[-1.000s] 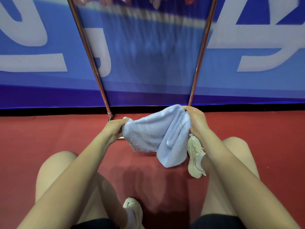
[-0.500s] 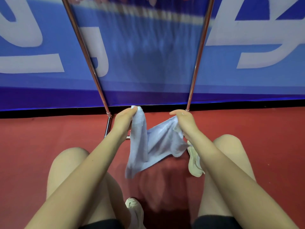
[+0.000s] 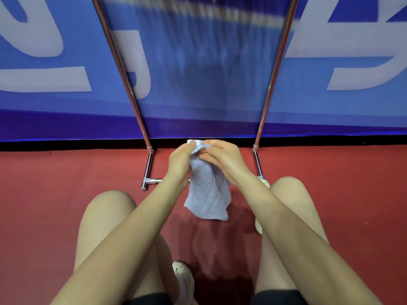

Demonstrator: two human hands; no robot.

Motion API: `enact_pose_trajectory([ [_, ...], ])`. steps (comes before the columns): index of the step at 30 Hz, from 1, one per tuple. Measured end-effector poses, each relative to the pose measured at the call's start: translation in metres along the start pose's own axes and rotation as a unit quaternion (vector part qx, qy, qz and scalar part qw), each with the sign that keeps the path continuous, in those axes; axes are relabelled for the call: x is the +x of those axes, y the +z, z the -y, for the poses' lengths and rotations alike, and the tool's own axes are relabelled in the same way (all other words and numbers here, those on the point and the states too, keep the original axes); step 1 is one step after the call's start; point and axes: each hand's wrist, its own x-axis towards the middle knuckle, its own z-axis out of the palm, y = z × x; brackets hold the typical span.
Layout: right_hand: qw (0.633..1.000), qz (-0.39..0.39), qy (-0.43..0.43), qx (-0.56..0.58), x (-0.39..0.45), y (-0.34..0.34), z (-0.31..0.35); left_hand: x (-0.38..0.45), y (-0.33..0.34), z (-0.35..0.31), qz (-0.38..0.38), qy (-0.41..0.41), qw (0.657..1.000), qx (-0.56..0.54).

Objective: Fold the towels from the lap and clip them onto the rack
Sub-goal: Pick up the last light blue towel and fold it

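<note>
A light blue towel (image 3: 209, 190) hangs folded lengthwise from my two hands, above the floor between my knees. My left hand (image 3: 179, 160) grips its top edge from the left. My right hand (image 3: 222, 157) pinches the same top edge from the right, fingers touching the left hand's. The metal rack (image 3: 119, 62) stands just beyond, its two slanted poles rising to the top of the view; its upper bar and clips are blurred at the top edge. No other towel shows on my lap.
The rack's chrome foot (image 3: 147, 172) lies on the red floor at left; the right pole base (image 3: 256, 159) stands near my right wrist. A blue banner wall (image 3: 44, 95) with white letters runs behind. My pale shoes (image 3: 184, 280) rest on the floor.
My hands have come together from about a towel's width apart, bringing the two top corners to meet. The towel now hangs as one narrow folded strip.
</note>
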Motion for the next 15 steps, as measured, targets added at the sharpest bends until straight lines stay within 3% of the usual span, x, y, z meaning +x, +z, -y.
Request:
enact_pose_trajectory([
  [3,0.985,-0.05,-0.041,-0.16,0.003,-0.002,-0.001,0.002,-0.002,0.002,-0.001,-0.018,0.999,0.045],
  [7,0.927,-0.084,-0.151,-0.332,0.01,-0.013,-0.004,-0.005,-0.004,-0.003,-0.009,-0.009,1.0,0.019],
  [9,0.923,-0.072,-0.184,-0.329,0.009,-0.014,-0.001,-0.004,-0.007,-0.004,-0.005,0.003,1.0,0.0],
  [15,0.968,-0.027,-0.141,-0.207,0.001,-0.006,0.003,-0.01,-0.004,-0.005,0.039,0.031,0.999,0.022],
])
